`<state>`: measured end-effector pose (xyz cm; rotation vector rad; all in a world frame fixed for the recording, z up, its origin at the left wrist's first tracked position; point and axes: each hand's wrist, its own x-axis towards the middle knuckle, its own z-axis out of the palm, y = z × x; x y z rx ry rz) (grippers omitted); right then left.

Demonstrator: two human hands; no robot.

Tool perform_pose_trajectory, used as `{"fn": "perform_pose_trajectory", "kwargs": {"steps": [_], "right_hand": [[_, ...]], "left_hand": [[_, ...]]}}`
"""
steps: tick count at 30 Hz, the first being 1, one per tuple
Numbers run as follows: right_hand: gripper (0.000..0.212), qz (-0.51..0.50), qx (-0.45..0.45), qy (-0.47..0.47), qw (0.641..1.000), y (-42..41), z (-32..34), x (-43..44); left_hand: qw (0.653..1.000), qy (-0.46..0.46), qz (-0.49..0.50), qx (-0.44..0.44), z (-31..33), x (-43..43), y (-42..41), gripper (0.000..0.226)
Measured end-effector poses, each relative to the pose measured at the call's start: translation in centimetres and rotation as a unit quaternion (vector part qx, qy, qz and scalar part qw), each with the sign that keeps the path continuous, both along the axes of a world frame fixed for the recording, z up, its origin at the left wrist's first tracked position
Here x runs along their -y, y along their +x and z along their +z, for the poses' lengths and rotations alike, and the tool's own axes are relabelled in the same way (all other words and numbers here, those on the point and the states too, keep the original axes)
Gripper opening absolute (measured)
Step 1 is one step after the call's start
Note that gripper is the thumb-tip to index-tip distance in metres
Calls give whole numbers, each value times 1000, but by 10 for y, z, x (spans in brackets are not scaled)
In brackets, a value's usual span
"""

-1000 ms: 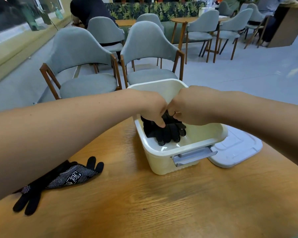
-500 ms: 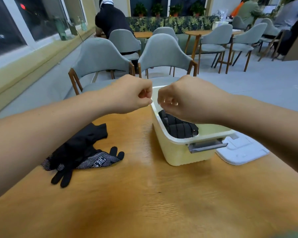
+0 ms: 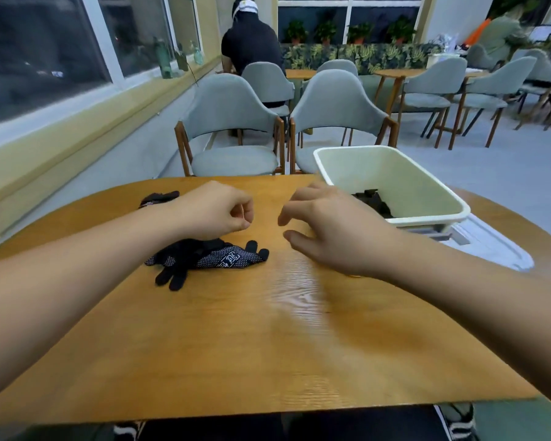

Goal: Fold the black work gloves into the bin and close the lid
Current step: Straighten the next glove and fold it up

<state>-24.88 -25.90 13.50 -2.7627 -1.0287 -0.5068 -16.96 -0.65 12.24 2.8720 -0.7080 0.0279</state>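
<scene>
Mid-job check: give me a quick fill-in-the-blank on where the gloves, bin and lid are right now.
1. The lid lies on the ___, beside the bin.
2. The folded gloves lie inside the ___.
3. The loose gloves lie nearer the ___ hand.
4. The left hand and right hand both hold ___.
Missing words: table; bin; left; nothing.

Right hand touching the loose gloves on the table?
Apart. The head view shows a strip of bare table between the right hand and the nearest fingertip of the gloves. The hand holds nothing.
</scene>
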Motion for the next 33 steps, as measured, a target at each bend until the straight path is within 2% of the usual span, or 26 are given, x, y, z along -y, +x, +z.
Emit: {"fn": "perform_pose_trajectory", "kwargs": {"steps": [6,11,15,20,24,29,33], "right_hand": [[26,-5,-46,49,998,-22,-67,-10],[22,-16,-94,113,989,-36,-121,-7],[20,-32,-114,141,983,-35,-136,-3],[18,-42,-84,123,988,-37,-140,-8],[20,-50,-86,118,988,-38,-139,-9],[19,-51,-82,119,988,-38,-138,-10],[18,-48,-77,121,988,-38,-139,-9]], "left_hand": [[999,23,23,-22,-42,-23,-12,19],[999,45,17,1,-57,-29,-21,28],[997,70,21,14,-63,-27,-23,42],[996,79,42,-13,-63,-22,-18,52],[995,90,47,-25,-52,-14,-11,48],[994,102,45,-6,-41,-11,-7,11],[995,92,31,9,-33,-15,-11,7]]}}
